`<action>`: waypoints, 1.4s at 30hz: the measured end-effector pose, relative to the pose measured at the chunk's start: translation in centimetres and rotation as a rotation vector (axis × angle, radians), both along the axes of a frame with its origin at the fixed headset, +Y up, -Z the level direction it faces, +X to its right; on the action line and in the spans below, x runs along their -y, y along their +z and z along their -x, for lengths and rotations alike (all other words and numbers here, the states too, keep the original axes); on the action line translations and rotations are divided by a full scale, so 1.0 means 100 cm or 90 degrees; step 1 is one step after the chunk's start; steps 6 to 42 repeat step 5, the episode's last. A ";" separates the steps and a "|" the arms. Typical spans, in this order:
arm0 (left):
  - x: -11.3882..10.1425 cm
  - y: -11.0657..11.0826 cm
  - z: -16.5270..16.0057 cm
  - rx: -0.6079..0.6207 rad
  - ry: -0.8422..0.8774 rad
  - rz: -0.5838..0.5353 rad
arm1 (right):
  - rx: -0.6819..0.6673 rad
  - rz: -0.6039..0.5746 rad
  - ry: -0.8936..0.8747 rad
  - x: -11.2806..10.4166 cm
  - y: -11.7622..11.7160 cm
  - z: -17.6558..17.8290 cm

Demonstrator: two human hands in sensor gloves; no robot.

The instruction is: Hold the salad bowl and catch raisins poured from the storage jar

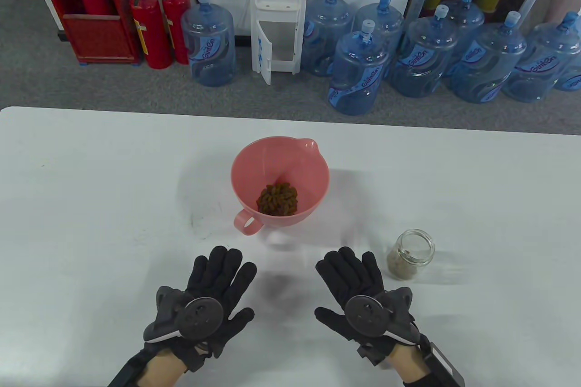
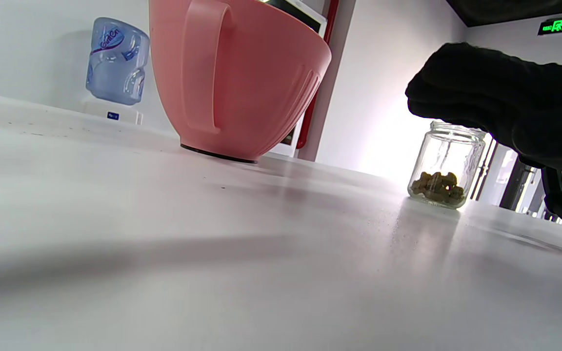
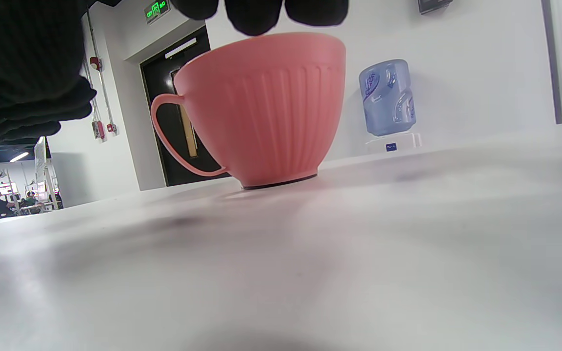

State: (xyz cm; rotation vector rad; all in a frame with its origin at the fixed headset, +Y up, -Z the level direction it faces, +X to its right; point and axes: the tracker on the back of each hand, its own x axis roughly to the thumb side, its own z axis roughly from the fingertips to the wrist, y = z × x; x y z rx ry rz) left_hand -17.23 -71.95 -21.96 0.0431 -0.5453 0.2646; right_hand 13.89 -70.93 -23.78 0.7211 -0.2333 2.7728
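Observation:
A pink salad bowl (image 1: 290, 158) with a handle and a spout stands upright at the table's middle; a heap of raisins (image 1: 278, 199) lies in its bottom. It also shows in the left wrist view (image 2: 256, 73) and the right wrist view (image 3: 271, 102). A clear glass storage jar (image 1: 411, 254) without a lid stands upright to the bowl's right, a few raisins in its bottom (image 2: 438, 186). My left hand (image 1: 213, 287) lies flat with spread fingers, below the bowl, holding nothing. My right hand (image 1: 356, 285) lies flat and empty just left of the jar.
The white table (image 1: 91, 205) carries only the bowl and the jar. Beyond its far edge stand several blue water bottles (image 1: 358, 69), a white dispenser (image 1: 279, 10) and red fire extinguishers (image 1: 156, 24).

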 end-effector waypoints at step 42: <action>0.000 0.000 0.001 0.000 0.003 0.001 | -0.008 0.003 0.005 0.001 0.000 0.001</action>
